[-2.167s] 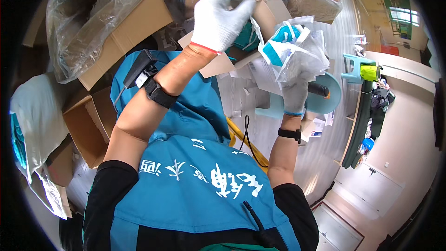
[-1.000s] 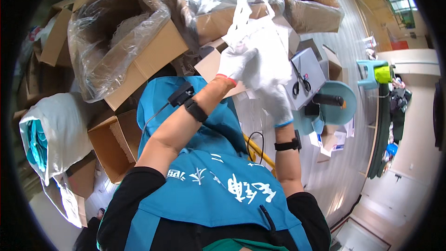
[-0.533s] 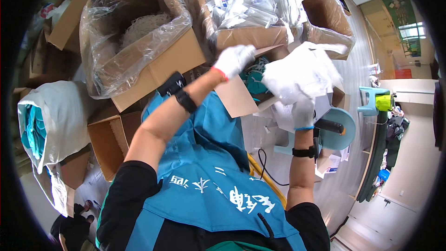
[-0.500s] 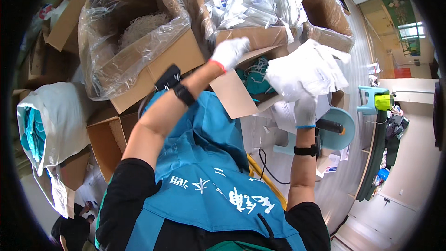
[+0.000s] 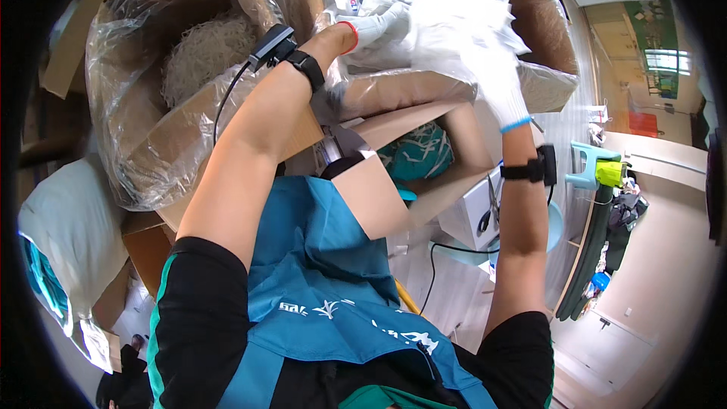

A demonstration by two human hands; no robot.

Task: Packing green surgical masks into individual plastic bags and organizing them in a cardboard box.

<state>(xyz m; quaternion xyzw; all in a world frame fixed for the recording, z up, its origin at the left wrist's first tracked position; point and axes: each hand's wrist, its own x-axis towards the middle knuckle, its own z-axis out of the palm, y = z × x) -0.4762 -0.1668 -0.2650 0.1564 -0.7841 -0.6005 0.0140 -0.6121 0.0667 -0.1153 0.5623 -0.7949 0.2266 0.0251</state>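
Note:
My right hand (image 5: 488,68), in a white knit glove with a blue cuff, grips a bundle of flat white packets (image 5: 454,19). The bundle hangs over the plastic-lined carton (image 5: 409,91) at the far middle, where loose white and clear packets (image 5: 356,0) are heaped. Close to the bundle's left side is my left hand (image 5: 371,29), gloved in white with a red cuff; its fingers are blurred against the packets. Nearer to me, an open cardboard box (image 5: 375,197) holds teal fabric pieces with white cords (image 5: 420,153).
A large plastic-lined carton (image 5: 144,144) with pale shredded filler (image 5: 204,53) stands at left. A white sack (image 5: 72,220) with teal cloth lies farther left. To the right are a white box (image 5: 469,220), a black cable (image 5: 433,276) and a light blue stool (image 5: 583,167).
Both hands have moved away from me to the packet carton. My right hand carried its bundle up and left, over the heap. The view has shifted too.

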